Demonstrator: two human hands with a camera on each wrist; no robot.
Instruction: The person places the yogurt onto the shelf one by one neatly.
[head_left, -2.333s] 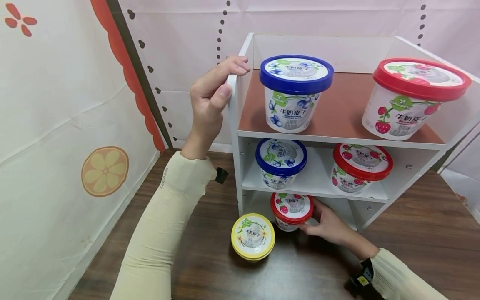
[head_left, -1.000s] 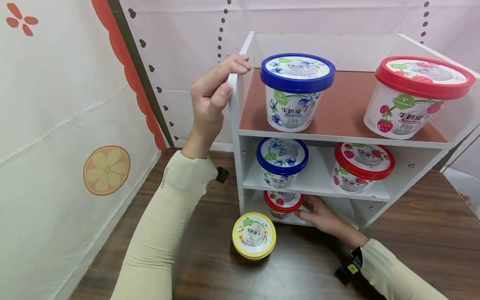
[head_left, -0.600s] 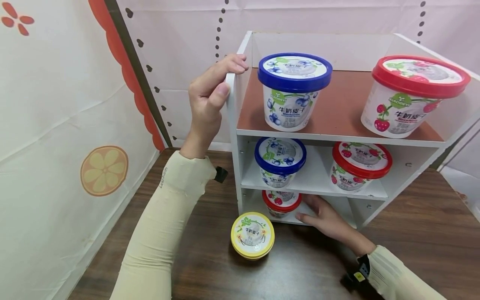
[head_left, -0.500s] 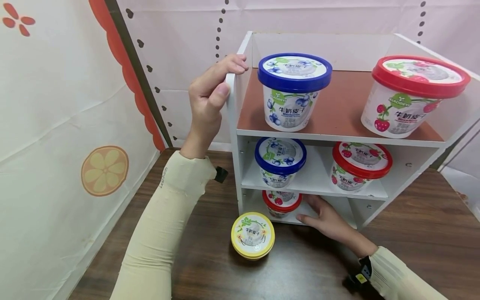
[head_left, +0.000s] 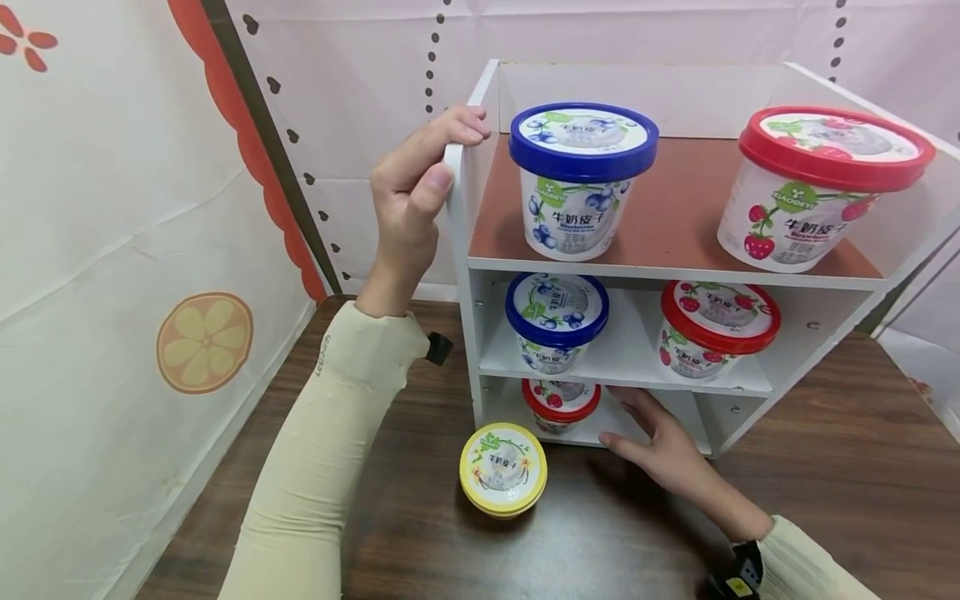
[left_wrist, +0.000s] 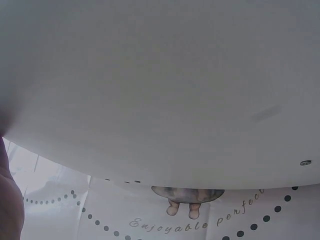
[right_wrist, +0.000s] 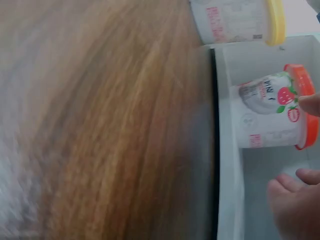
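My left hand (head_left: 412,179) grips the top of the left side panel of a white shelf unit (head_left: 459,217), fingers over the edge and thumb on the near face. On the bottom shelf stands a red-lidded strawberry tub (head_left: 561,402), partly hidden by the shelf above. My right hand (head_left: 667,450) is just right of that tub, fingers and thumb spread and holding nothing. In the right wrist view, the strawberry tub (right_wrist: 272,112) stands inside the compartment, with my fingers (right_wrist: 290,192) beside it. A yellow-lidded tub (head_left: 502,469) stands on the table before the unit.
Blue-lidded blueberry tubs stand on the top (head_left: 581,183) and middle (head_left: 557,321) shelves, at left. Red-lidded strawberry tubs are at right on the top (head_left: 825,192) and middle (head_left: 717,327) shelves. The brown wooden table (head_left: 405,533) meets a printed curtain (head_left: 135,250) at left.
The right hand carried the strawberry tub back and left onto the bottom shelf, let go, and has drawn away to the right. The left hand has kept its hold on the panel.
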